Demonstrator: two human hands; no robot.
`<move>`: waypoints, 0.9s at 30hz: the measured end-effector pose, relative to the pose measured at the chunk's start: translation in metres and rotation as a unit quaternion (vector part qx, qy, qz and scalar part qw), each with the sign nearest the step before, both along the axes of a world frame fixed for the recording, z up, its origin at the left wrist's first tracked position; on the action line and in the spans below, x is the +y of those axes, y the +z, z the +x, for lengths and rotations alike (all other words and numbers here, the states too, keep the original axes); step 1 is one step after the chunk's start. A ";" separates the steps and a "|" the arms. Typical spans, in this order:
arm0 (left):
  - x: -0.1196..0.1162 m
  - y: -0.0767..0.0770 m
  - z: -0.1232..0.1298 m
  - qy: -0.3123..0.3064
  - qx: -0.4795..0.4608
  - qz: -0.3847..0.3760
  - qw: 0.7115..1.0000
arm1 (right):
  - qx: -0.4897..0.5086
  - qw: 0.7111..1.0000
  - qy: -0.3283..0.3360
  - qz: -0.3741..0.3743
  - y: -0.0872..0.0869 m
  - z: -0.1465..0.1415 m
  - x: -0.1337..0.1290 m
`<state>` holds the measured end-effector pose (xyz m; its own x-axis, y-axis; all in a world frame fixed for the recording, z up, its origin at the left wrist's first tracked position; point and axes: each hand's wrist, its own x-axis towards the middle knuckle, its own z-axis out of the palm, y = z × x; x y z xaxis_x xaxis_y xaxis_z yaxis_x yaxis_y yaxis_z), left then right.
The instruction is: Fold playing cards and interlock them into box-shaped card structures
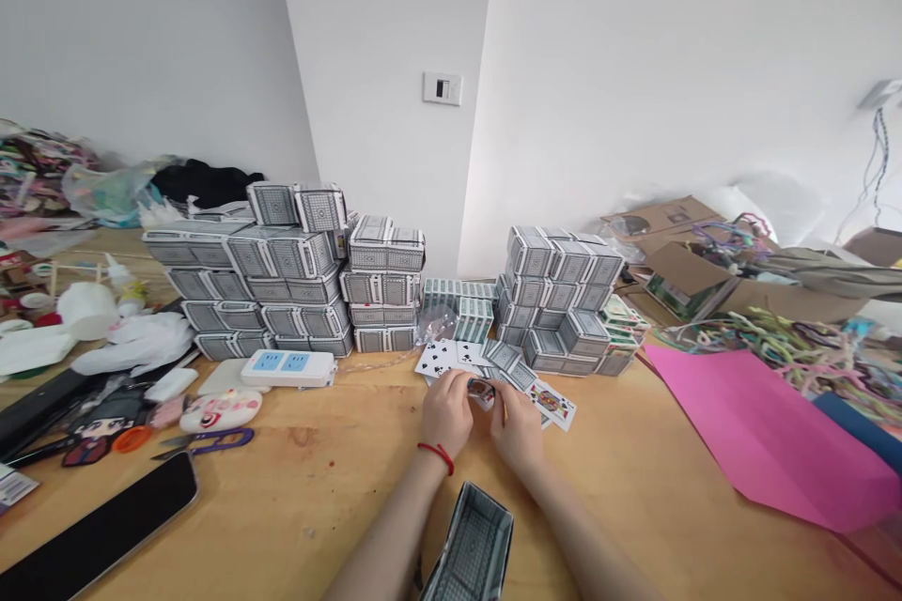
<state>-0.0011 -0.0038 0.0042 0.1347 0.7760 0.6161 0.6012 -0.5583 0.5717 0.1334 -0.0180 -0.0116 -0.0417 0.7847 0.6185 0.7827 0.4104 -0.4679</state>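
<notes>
My left hand [447,413], with a red cord at its wrist, and my right hand [517,427] are closed on a playing card [482,392] between them. The card looks bent, and fingers cover part of it. Loose playing cards [441,356] lie on the table just beyond my hands, some face up and some showing grey patterned backs. A face card [553,404] lies beside my right fingers. Between my forearms, close to me, stands an open-topped box [471,540] made of grey patterned cards.
Stacked card-covered blocks stand at the left [260,286], centre [384,286] and right [556,291]. A power strip [288,368], snips [211,441] and a phone [105,531] lie left. Pink paper [768,441], yarn [796,343] and a cardboard box [754,291] are at right.
</notes>
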 end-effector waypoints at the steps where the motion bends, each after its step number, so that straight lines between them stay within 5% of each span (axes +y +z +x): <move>1: 0.000 0.001 0.000 -0.004 -0.014 -0.003 1.000 | 0.010 1.000 0.002 -0.002 0.000 0.001 0.000; 8: 0.007 -0.001 0.001 -0.088 -0.218 -0.126 0.964 | 0.203 0.976 0.043 -0.064 0.003 0.003 0.003; 15: 0.013 0.000 0.004 -0.146 -0.370 -0.353 0.847 | 0.414 0.879 0.121 -0.203 0.008 0.002 0.005; 27: 0.017 0.002 -0.006 -0.187 -0.453 -0.456 0.743 | 0.541 0.754 0.213 -0.306 0.015 0.002 0.003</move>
